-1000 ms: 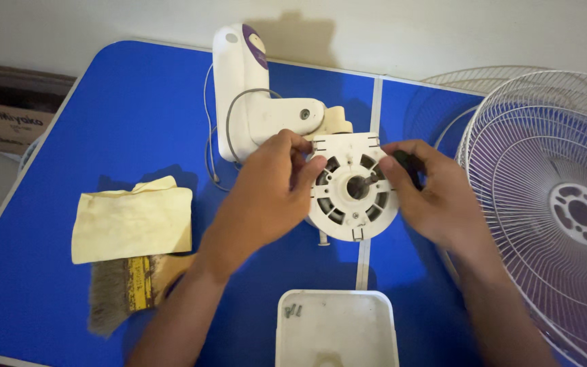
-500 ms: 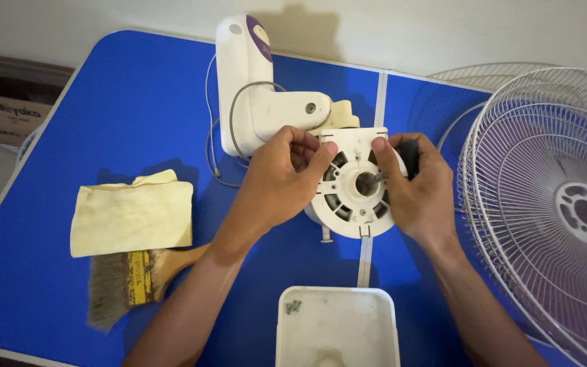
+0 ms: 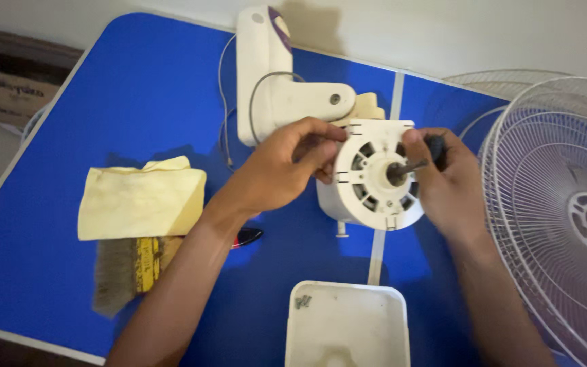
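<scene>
A white fan motor housing [image 3: 368, 178] with a round vented face and a metal shaft lies on the blue table [image 3: 137, 88], joined to a white fan stand [image 3: 266, 81]. My left hand [image 3: 287, 166] grips the housing's upper left edge. My right hand [image 3: 443, 183] is at the housing's right side, shut on a dark-handled tool [image 3: 436, 149] near the shaft.
A white wire fan grille [image 3: 565, 217] fills the right side. A folded yellow cloth [image 3: 140, 197] and a paintbrush [image 3: 127, 268] lie at the left. A white container [image 3: 348, 326] with small screws sits at the front edge. A thin cord [image 3: 225, 129] runs by the stand.
The housing has tipped so its side wall shows. My left hand shifted up to its top left edge; my right hand moved slightly right with the tool.
</scene>
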